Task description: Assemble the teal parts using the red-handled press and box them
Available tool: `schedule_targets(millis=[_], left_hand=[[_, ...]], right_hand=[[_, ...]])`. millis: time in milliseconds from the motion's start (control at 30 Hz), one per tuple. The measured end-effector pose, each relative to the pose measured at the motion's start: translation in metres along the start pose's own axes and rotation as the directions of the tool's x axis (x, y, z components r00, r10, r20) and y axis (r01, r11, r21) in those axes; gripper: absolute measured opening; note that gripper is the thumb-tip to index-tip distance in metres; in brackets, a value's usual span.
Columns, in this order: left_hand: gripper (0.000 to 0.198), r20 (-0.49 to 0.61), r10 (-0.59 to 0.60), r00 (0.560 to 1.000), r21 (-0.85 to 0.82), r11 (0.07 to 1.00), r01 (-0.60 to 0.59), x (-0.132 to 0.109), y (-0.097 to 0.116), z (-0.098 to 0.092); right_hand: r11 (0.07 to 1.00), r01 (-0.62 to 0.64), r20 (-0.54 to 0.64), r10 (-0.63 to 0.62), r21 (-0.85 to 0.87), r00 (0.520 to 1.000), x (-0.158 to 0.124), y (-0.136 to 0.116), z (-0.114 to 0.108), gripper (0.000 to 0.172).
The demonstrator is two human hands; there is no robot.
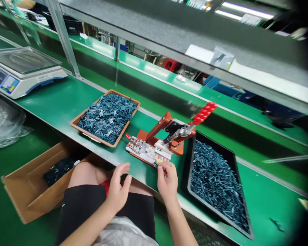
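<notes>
Head camera live over the bench, and what have we got in the right hand (166, 181)?

Tight little pinch! Thumb and forefinger close narrowly on a small dark part (156, 164), its long axis pointing up and left toward the jig. It's too small to make out the material or the shape.

Where's that part sitting?

Right at the front edge of a toggle-clamp fixture (149, 150), just beside its pale plate. Touching the plate or just off it? Can't tell from here.

And the left hand (117, 187)?

Open, fingers loosely curled and spread, holding nothing I can see, hanging near the bench edge above the person's black shorts (79, 208).

Give me that fixture in detail.

Orange-red painted frame, bright metal linkage, and a ribbed red grip (204, 113) on the lever, pointing up and to the right, away from the person.

What's either side of it?

On the left, a shallow orange-rimmed tray (90, 107) heaped with flat, blue-grey stamped pieces (107, 118), all jumbled. On the right, a black tray (213, 145) packed with slender blue-grey rods (215, 181), lying every which way.

Anything farther out?

A digital scale (25, 82) with a metal pan stands on the green bench mat (59, 102), and an open cardboard box (33, 184) sits low on the left, with dark parts (59, 171) inside.
</notes>
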State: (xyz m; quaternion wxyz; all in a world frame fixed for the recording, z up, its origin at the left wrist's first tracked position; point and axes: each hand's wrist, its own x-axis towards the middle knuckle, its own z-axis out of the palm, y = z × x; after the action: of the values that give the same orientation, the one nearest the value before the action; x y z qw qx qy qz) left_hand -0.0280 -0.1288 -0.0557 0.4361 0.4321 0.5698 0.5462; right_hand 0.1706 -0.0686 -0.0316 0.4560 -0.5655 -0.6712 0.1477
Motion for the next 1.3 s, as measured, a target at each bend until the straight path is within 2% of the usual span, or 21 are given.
schedule_targets(millis=[67, 133, 200, 233, 300, 333, 400, 433, 467, 500, 533, 567, 633, 700, 800, 867, 933, 1033, 1100, 1167, 1300], left_hand=[[0.052, 0.15, -0.195, 0.969, -0.17, 0.961, 0.22, -0.031, 0.001, -0.005], [0.054, 0.232, -0.294, 0.927, -0.246, 0.904, 0.349, -0.042, 0.006, -0.006], [0.051, 0.238, -0.326, 0.915, -0.227, 0.897, 0.378, -0.039, 0.012, -0.008], [0.049, 0.23, -0.336, 0.913, -0.2, 0.902, 0.382, -0.034, 0.014, -0.011], [0.049, 0.177, -0.344, 0.922, -0.155, 0.915, 0.371, -0.022, 0.017, -0.028], [0.048, 0.111, -0.328, 0.938, -0.129, 0.931, 0.341, -0.015, 0.017, -0.043], [0.045, -0.116, -0.225, 0.967, -0.02, 0.974, 0.225, 0.0, 0.014, -0.087], [0.043, -0.242, -0.144, 0.96, 0.076, 0.983, 0.167, 0.008, 0.011, -0.114], [0.04, -0.365, -0.071, 0.928, 0.19, 0.97, 0.149, 0.016, 0.009, -0.141], [0.039, -0.47, -0.018, 0.883, 0.307, 0.934, 0.182, 0.025, 0.006, -0.168], [0.038, -0.504, 0.005, 0.864, 0.437, 0.864, 0.25, 0.033, 0.003, -0.192], [0.042, -0.524, 0.044, 0.851, 0.538, 0.791, 0.29, 0.041, 0.003, -0.21], [0.049, -0.483, 0.15, 0.863, 0.69, 0.671, 0.27, 0.054, 0.008, -0.227], [0.046, -0.362, 0.29, 0.886, 0.78, 0.614, 0.117, 0.067, 0.022, -0.216], [0.034, -0.101, 0.415, 0.904, 0.825, 0.543, -0.157, 0.095, 0.052, -0.17], [0.03, 0.056, 0.374, 0.926, 0.85, 0.469, -0.241, 0.12, 0.068, -0.137], [0.029, 0.154, 0.228, 0.961, 0.897, 0.376, -0.233, 0.146, 0.08, -0.114], [0.033, 0.155, 0.011, 0.988, 0.955, 0.254, -0.153, 0.173, 0.087, -0.095], [0.038, 0.13, -0.043, 0.991, 0.969, 0.219, -0.118, 0.181, 0.087, -0.091], [0.038, 0.12, -0.039, 0.992, 0.972, 0.207, -0.109, 0.183, 0.084, -0.092], [0.041, 0.098, 0.039, 0.994, 0.971, 0.214, -0.104, 0.179, 0.08, -0.095]], right_hand=[[0.994, 0.049, 0.13, -0.061, 0.093, 0.99, -0.028, -0.021, 0.009, 0.016], [0.98, 0.103, 0.308, -0.152, 0.172, 0.939, -0.049, -0.04, 0.021, 0.019], [0.966, 0.145, 0.419, -0.225, 0.213, 0.88, -0.057, -0.052, 0.027, 0.022], [0.962, 0.161, 0.432, -0.244, 0.22, 0.868, -0.055, -0.054, 0.026, 0.023], [0.961, 0.189, 0.386, -0.255, 0.2, 0.886, -0.041, -0.048, 0.012, 0.022], [0.966, 0.208, 0.332, -0.248, 0.152, 0.91, -0.029, -0.04, -0.002, 0.022], [0.972, 0.226, 0.155, -0.215, -0.056, 0.964, -0.004, -0.017, -0.04, 0.018], [0.966, 0.18, 0.058, -0.173, -0.188, 0.983, 0.008, -0.003, -0.061, 0.018], [0.947, 0.083, -0.059, -0.106, -0.31, 0.993, 0.019, 0.012, -0.082, 0.019], [0.913, -0.034, -0.135, -0.024, -0.407, 0.991, 0.028, 0.026, -0.102, 0.02], [0.871, -0.137, -0.148, 0.075, -0.471, 0.986, 0.035, 0.041, -0.118, 0.018], [0.832, -0.212, -0.096, 0.19, -0.512, 0.977, 0.041, 0.055, -0.131, 0.016], [0.776, -0.298, 0.061, 0.395, -0.556, 0.917, 0.047, 0.081, -0.144, 0.015], [0.75, -0.337, 0.156, 0.501, -0.569, 0.851, 0.047, 0.103, -0.144, 0.022], [0.729, -0.348, 0.151, 0.523, -0.59, 0.839, 0.043, 0.123, -0.137, 0.032], [0.731, -0.314, 0.147, 0.491, -0.606, 0.858, 0.04, 0.128, -0.136, 0.035], [0.748, -0.268, 0.158, 0.445, -0.608, 0.882, 0.038, 0.125, -0.137, 0.036], [0.791, -0.201, 0.148, 0.343, -0.577, 0.927, 0.035, 0.109, -0.138, 0.039], [0.825, -0.161, 0.093, 0.249, -0.542, 0.964, 0.033, 0.097, -0.137, 0.041], [0.86, -0.175, 0.004, 0.202, -0.478, 0.979, 0.034, 0.09, -0.135, 0.041], [0.899, -0.327, -0.13, 0.302, -0.291, 0.944, 0.035, 0.088, -0.136, 0.04]])
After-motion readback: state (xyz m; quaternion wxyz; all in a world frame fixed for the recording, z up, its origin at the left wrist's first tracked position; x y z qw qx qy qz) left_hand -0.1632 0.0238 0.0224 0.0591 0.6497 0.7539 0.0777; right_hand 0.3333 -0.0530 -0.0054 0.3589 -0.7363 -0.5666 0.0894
